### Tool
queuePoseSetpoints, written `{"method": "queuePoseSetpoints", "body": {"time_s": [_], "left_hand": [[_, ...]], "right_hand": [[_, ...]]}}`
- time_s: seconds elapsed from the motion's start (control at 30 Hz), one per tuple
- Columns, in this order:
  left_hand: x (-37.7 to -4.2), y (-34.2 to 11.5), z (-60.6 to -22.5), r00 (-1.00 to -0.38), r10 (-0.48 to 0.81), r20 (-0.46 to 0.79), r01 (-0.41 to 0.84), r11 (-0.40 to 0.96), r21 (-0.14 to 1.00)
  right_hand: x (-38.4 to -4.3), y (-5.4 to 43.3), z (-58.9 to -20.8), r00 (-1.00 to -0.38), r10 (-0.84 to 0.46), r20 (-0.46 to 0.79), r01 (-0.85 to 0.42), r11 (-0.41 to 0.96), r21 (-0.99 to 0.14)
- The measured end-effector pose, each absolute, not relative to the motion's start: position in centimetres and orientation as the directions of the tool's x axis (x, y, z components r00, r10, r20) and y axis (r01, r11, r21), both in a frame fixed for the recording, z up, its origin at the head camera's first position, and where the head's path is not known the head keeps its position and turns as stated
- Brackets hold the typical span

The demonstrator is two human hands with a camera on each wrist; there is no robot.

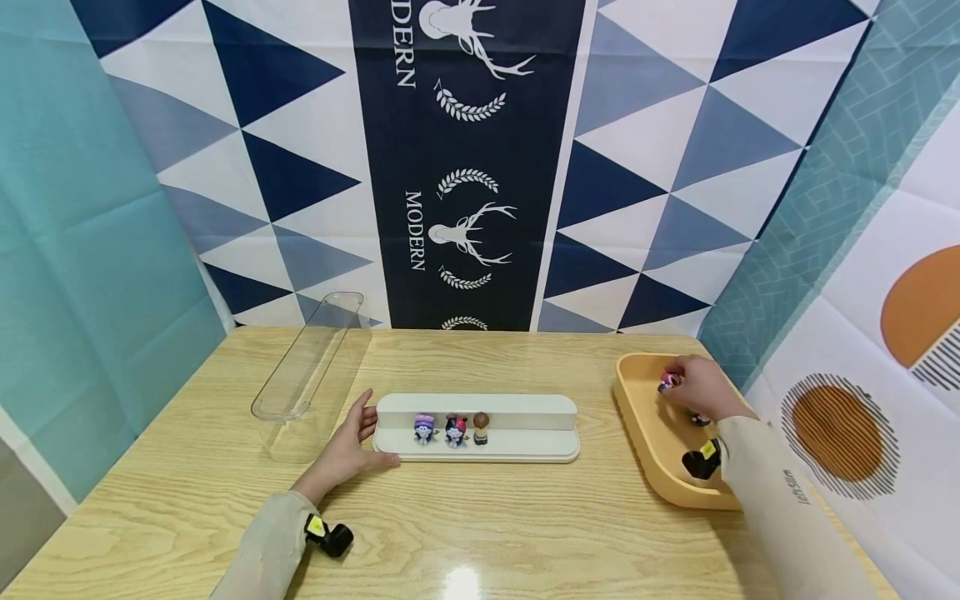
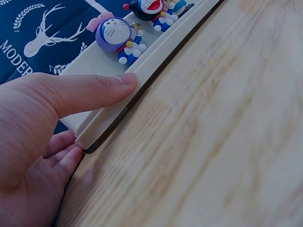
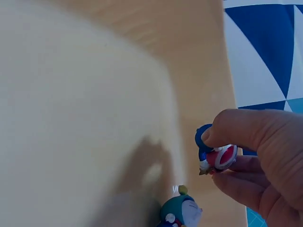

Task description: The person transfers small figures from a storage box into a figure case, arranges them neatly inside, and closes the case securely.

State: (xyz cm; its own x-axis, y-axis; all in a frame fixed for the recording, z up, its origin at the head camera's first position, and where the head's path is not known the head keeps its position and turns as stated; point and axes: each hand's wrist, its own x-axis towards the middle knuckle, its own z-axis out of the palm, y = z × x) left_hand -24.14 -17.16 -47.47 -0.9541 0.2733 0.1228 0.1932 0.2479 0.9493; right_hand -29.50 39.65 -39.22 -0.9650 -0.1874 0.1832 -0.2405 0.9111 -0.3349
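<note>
A white display stand [image 1: 525,442] lies on the table, with three small figurines on it: a purple-hooded one [image 1: 424,428], a black-and-red one [image 1: 455,430] and a brown-topped one [image 1: 481,427]. My left hand [image 1: 347,446] holds the stand's left end; the thumb [image 2: 102,93] lies on its front rim and the fingers touch the end. Over the orange tray [image 1: 637,433] at the right, my right hand [image 1: 708,387] pinches a blue, red and white figurine [image 3: 222,158] between thumb and fingers. Below it in the tray is a green-hooded figurine [image 3: 182,210], partly cut off in the right wrist view.
A clear plastic cover [image 1: 311,375] stands on the table at the left, behind my left hand. The wooden table [image 1: 510,525] ends at a patterned cloth backdrop [image 1: 465,167]. Cloth also hangs at both sides, close to the tray on the right.
</note>
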Motion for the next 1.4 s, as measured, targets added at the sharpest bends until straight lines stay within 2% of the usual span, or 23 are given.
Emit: {"method": "queuePoseSetpoints", "body": {"time_s": [0.23, 0.93, 1.23, 1.4], "left_hand": [[-24.2, -17.3, -47.5, -0.951, 0.281, 0.131, 0.201, 0.237, 0.951], [-24.1, -17.2, -47.4, -0.954, 0.276, 0.118, 0.188, 0.244, 0.952], [-24.1, -17.2, -47.2, -0.95, 0.287, 0.125, 0.198, 0.241, 0.95], [-24.1, -17.2, -47.3, -0.952, 0.283, 0.119, 0.19, 0.237, 0.953]], "right_hand": [[-29.0, 39.2, -38.6, -0.975, -0.121, 0.187, -0.191, 0.886, -0.422], [-27.5, 35.7, -37.1, -0.946, -0.077, 0.315, -0.233, 0.836, -0.497], [-27.2, 34.5, -36.7, -0.961, -0.025, 0.275, -0.2, 0.749, -0.631], [-27.0, 33.6, -36.5, -0.953, -0.041, 0.301, -0.245, 0.69, -0.681]]}}
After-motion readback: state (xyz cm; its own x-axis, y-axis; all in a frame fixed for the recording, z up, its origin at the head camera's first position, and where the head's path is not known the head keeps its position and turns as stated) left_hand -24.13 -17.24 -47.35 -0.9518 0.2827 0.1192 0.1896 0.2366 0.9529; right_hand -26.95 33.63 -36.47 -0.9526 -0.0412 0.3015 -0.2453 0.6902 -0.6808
